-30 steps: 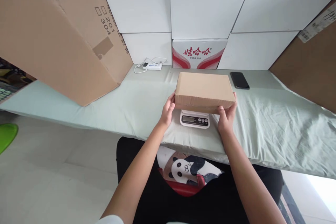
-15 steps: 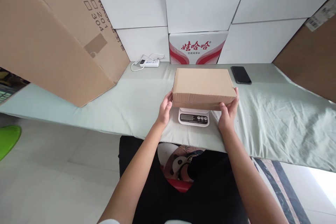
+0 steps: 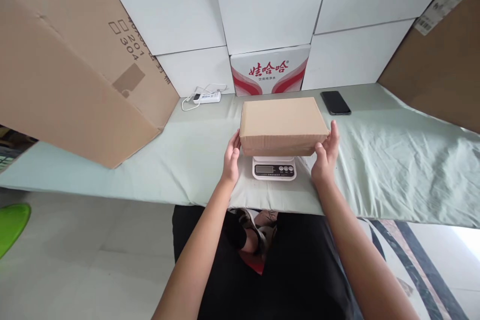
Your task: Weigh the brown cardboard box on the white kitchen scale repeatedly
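A closed brown cardboard box [image 3: 283, 130] lies flat over a small white kitchen scale [image 3: 274, 169], hiding its weighing plate. The scale's dark display and several buttons show below the box's front edge; no reading can be made out. My left hand [image 3: 231, 160] is open at the box's left side, fingertips by its front left corner and thumb raised. At the right end, my right hand [image 3: 325, 155] is open too, with fingers pointing up and away from the box. Its thumb is close to the front right corner; whether it touches is hard to tell.
A pale green cloth [image 3: 180, 160] covers the table. Behind stand white boxes, one with red lettering [image 3: 270, 71]. A black phone [image 3: 335, 103] lies at right, a white power strip with a cord [image 3: 207, 97] at left. Large cartons flank both sides [image 3: 86, 75].
Both hands have loosened from the box, and the right fingers have straightened away from its end. The box stays over the scale. My view has shifted and tilted slightly.
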Demonstrator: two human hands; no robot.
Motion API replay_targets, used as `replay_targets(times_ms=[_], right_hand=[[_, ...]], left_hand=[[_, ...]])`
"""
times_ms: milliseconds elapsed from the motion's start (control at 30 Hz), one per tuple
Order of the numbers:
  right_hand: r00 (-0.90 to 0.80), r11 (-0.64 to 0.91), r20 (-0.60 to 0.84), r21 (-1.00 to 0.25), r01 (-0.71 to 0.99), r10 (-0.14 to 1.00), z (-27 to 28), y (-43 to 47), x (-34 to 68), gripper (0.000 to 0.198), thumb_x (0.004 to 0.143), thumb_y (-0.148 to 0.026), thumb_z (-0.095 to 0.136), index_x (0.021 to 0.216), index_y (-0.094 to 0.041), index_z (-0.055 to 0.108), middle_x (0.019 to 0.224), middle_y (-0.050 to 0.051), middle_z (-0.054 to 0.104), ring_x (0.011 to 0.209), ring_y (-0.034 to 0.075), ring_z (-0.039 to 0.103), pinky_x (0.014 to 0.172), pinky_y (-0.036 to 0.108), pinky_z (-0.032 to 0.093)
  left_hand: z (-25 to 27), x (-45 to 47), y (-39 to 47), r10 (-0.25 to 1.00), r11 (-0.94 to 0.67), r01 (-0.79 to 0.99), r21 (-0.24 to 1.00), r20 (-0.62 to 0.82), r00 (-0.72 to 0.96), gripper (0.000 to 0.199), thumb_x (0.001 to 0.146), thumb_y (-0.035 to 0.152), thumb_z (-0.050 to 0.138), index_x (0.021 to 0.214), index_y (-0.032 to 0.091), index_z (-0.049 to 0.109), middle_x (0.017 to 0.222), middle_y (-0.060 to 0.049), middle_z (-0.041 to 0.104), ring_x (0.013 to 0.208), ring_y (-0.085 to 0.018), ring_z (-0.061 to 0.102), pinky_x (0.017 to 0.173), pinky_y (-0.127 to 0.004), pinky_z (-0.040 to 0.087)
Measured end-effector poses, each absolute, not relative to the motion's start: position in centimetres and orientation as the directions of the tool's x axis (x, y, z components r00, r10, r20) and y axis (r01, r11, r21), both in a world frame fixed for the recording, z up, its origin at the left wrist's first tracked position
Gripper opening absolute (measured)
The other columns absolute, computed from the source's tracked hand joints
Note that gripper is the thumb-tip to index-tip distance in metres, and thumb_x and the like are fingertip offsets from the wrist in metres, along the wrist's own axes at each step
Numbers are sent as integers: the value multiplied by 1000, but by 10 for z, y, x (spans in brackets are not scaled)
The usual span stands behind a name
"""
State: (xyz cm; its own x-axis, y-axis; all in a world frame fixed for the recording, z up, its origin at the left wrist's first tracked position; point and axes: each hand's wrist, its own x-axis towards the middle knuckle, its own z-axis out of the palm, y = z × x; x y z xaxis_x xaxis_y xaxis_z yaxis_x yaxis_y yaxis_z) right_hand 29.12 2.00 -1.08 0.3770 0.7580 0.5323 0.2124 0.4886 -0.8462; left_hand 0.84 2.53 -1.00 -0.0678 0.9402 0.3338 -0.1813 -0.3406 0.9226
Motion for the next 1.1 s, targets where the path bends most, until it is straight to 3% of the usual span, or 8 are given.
replay_targets(times_ms=[133, 400, 567, 800, 967, 1100], right_hand=[[315, 480, 536, -843, 240, 783, -6, 16, 284, 89, 95, -71, 66, 172, -34, 42, 181, 11, 45, 170, 39, 43, 142, 68, 31], [228, 517, 545, -838, 172, 807, 27, 17, 265, 88, 92, -73, 71, 167, -36, 42, 167, 14, 57, 153, 43, 58, 129, 72, 49], [76, 584, 602, -793, 176, 795, 64, 63, 277, 98, 88, -80, 72, 170, -42, 34, 166, 11, 58, 149, 43, 60, 129, 73, 48], [218, 575, 611, -791, 208, 761, 12, 148, 282, 108, 82, -84, 66, 167, -30, 29, 176, 15, 43, 165, 40, 44, 142, 69, 31], [258, 531, 570, -822, 206, 780, -16, 157, 279, 96, 83, -73, 65, 161, -26, 33, 167, 18, 48, 158, 38, 50, 140, 66, 34], [271, 476, 518, -855, 207, 811, -16, 161, 282, 90, 84, -70, 64, 158, -27, 35, 162, 17, 54, 152, 37, 54, 139, 65, 35]], left_hand=[[-7, 9, 22, 953, -303, -155, 940, 300, -41, 86, 95, 86, 59, 162, 31, 59, 179, -12, 56, 172, -37, 46, 143, -53, 40], [5, -6, 18, 937, -348, -138, 927, 341, -72, 82, 97, 85, 57, 160, 32, 59, 176, -10, 58, 171, -37, 47, 142, -52, 39], [40, -12, 60, 910, -403, -112, 908, 411, 58, 82, 96, 89, 56, 158, 35, 60, 179, -6, 55, 175, -35, 40, 145, -49, 35], [6, 18, 150, 967, -248, -196, 949, 256, 16, 88, 86, 97, 63, 141, 29, 67, 164, -11, 68, 171, -40, 46, 144, -58, 36], [-18, 20, 162, 978, -198, -224, 954, 208, 23, 92, 82, 100, 62, 140, 28, 69, 163, -13, 70, 172, -39, 45, 145, -57, 36], [-19, 17, 166, 986, -163, -198, 967, 167, 8, 85, 86, 97, 62, 135, 28, 69, 160, -11, 72, 167, -39, 52, 144, -57, 38]])
